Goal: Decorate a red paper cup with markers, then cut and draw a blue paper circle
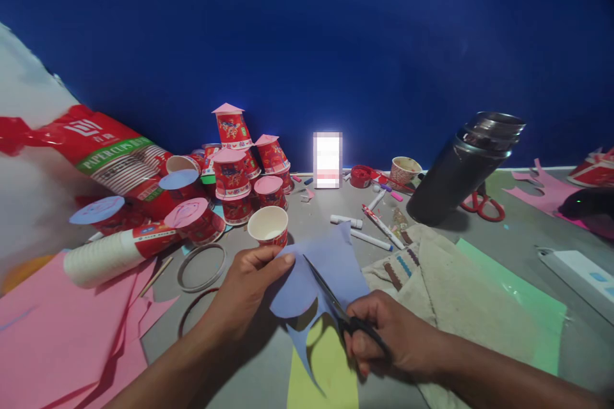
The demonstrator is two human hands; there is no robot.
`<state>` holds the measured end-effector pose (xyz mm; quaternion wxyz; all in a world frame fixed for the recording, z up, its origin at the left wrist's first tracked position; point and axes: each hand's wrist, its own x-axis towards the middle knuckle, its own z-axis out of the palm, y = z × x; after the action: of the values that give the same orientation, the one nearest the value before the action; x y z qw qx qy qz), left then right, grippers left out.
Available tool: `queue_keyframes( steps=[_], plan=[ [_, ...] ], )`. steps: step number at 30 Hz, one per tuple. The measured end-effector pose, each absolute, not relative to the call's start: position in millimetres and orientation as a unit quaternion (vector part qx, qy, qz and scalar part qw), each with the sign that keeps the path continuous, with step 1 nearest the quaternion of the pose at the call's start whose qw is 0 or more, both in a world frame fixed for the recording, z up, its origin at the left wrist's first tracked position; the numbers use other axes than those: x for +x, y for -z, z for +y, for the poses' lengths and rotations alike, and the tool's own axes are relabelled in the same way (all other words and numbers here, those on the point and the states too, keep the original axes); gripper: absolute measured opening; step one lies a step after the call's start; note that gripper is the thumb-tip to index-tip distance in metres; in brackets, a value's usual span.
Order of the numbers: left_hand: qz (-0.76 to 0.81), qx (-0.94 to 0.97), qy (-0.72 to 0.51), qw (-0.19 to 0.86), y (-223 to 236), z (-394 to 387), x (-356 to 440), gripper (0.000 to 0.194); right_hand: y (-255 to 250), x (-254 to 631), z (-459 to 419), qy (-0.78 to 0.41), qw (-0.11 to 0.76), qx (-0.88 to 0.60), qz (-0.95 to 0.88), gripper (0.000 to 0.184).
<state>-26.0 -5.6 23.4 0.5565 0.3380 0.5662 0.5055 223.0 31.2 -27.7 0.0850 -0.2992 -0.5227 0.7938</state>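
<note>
Head view: pinching a pale-blue paper sheet [330,262] between thumb and fingers of the left hand [254,281], nearer than the open white-and-red paper cup [267,225] and to its right. Gripping black-handled metal scissors [343,318] firmly in the right hand [384,332], nearer and farther right of that cup; unable to tell how far the blades part. Leaving a curved blue offcut [300,342] dangling, nearer than the cup. Apparently partway through cutting a rounded outline; probably calling next for small snips, turning the sheet leftward-handed, thumb clear of the blades.
</note>
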Motion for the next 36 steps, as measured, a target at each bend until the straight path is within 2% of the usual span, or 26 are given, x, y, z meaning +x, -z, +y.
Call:
queue_keyframes(
  steps=[4, 11, 24, 36],
  plan=[
    [0.572, 0.343, -0.484, 0.567, -25, -6, -24, 0.046, 27, 225, 32, -0.799, 0.080, -0.291, -0.520, 0.074],
    [0.587, 0.345, -0.452, 0.576, -37, -5, -20, 0.055, 22, 226, 34, -0.791, 0.072, -0.294, -0.531, 0.066],
    [0.587, 0.358, -0.437, 0.580, -38, -11, -22, 0.054, 27, 226, 33, -0.794, 0.082, -0.282, -0.532, 0.073],
    [0.568, 0.396, -0.399, 0.601, -40, -10, -25, 0.056, 30, 227, 29, -0.783, 0.085, -0.287, -0.545, 0.070]
  ],
)
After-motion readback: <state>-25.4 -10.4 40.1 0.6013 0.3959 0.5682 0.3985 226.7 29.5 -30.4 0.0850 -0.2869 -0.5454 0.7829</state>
